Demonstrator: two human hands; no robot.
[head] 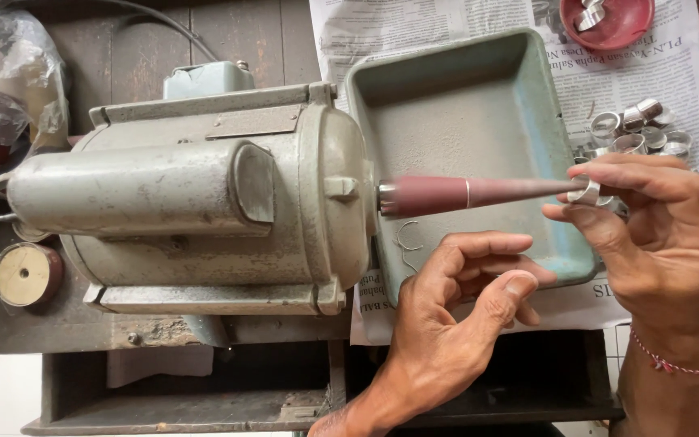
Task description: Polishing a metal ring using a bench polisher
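Observation:
My right hand point(663, 235) pinches a silver metal ring point(586, 192) and holds it at the thin tip of a long reddish-brown tapered spindle point(471, 193). The spindle sticks out to the right from a grey electric motor point(204, 198) and looks blurred. My left hand point(455, 311) hovers just below the spindle with fingers curled and apart, holding nothing. A red string bracelet circles my right wrist.
A teal metal tray point(463, 113) lies under the spindle on newspaper point(608, 73). Several silver rings point(639, 129) are piled at the right. A red bowl point(608, 20) sits at the top right. A round sanding wheel point(26, 275) lies at the left, below a plastic bag point(10, 73).

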